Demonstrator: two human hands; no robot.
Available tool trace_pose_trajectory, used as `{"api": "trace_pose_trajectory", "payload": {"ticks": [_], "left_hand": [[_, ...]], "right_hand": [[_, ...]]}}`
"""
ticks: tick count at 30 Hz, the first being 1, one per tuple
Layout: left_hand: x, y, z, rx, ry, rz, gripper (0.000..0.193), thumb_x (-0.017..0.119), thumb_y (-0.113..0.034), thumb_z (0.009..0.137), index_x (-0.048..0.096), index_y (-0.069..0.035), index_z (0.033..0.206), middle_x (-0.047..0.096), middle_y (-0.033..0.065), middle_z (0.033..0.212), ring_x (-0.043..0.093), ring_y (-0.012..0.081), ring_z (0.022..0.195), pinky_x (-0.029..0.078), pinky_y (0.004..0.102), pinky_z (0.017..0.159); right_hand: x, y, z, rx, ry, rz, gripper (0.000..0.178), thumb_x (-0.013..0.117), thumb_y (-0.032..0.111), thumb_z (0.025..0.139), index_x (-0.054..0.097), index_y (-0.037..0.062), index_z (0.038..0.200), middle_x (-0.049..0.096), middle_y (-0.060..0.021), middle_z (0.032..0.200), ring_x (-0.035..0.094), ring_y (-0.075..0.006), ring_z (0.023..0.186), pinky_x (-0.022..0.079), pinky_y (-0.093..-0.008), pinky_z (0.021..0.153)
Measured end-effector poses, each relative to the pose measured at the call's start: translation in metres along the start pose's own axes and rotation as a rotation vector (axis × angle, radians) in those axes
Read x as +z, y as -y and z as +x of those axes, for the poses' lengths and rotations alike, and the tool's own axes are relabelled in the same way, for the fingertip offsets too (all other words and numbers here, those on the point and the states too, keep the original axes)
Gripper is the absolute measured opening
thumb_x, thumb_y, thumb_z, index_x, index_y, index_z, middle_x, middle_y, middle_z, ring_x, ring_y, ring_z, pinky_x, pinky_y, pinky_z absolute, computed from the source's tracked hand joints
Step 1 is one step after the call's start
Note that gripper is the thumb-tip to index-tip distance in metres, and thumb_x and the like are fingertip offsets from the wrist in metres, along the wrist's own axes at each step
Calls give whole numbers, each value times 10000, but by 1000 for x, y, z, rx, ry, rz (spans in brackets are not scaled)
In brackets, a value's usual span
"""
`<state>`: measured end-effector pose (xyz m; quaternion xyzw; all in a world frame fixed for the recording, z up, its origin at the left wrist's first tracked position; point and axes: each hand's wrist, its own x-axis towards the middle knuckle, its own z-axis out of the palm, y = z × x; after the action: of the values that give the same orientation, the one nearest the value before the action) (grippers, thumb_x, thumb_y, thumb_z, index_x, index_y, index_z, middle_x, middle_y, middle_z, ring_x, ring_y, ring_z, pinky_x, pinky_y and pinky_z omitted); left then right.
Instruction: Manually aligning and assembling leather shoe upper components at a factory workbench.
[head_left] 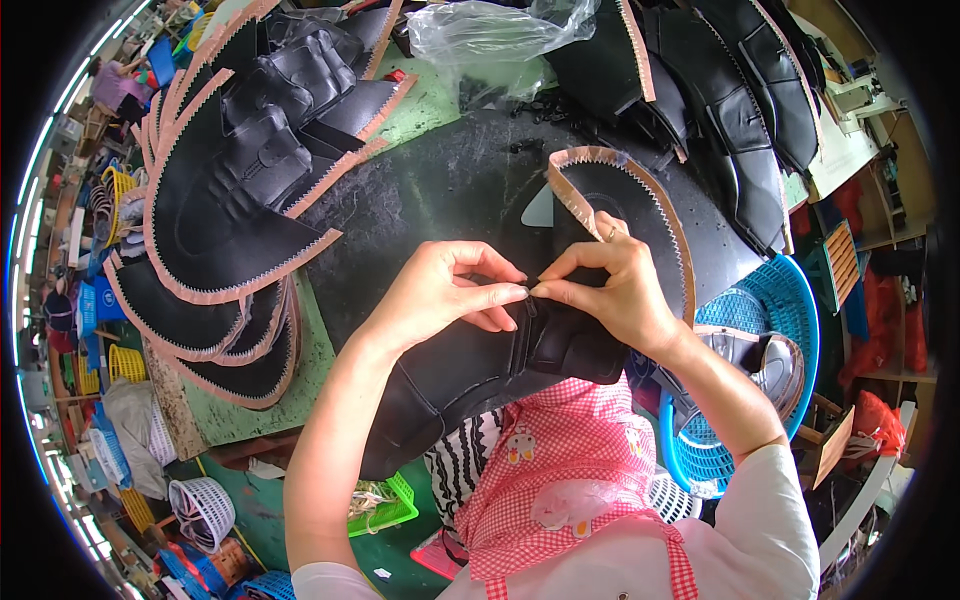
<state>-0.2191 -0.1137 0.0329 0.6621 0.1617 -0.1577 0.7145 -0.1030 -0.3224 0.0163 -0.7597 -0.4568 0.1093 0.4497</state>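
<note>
A black leather shoe upper (470,370) with a tan zigzag-cut edge lies across the near edge of the black work mat (440,190). My left hand (440,295) and my right hand (620,280) meet above it, fingertips pinched together on a small strap part of the upper near its middle. The right hand wears a ring. The upper's curved rim (640,190) rises behind my right hand. Its lower end hangs over the table edge toward my red-checked apron (560,470).
Stacks of similar black uppers lie at the left (220,200) and at the back right (740,90). A clear plastic bag (490,35) sits at the back. A blue basket (760,330) holding more uppers stands at my right. White and green baskets are on the floor below.
</note>
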Motion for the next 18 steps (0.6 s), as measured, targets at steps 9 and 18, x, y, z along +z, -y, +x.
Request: {"api": "trace_pose_trajectory", "payload": {"ticks": [9, 18], "left_hand": [[-3, -1, 1, -17, 47, -33, 204, 736, -127, 943, 690, 33, 1059, 708, 98, 926, 743, 183, 767, 630, 283, 688], [-2, -2, 2, -87, 58, -35, 209, 716, -147, 959, 689, 35, 1058, 708, 113, 942, 743, 189, 740, 636, 285, 682]], "right_hand": [[5, 1, -3, -1, -28, -9, 159, 888, 144, 726, 781, 72, 819, 682, -44, 808, 534, -199, 881, 374, -366, 908], [-5, 5, 2, -70, 85, -10, 179, 860, 210, 747, 750, 103, 839, 581, -88, 864, 530, -257, 931, 370, -391, 970]]}}
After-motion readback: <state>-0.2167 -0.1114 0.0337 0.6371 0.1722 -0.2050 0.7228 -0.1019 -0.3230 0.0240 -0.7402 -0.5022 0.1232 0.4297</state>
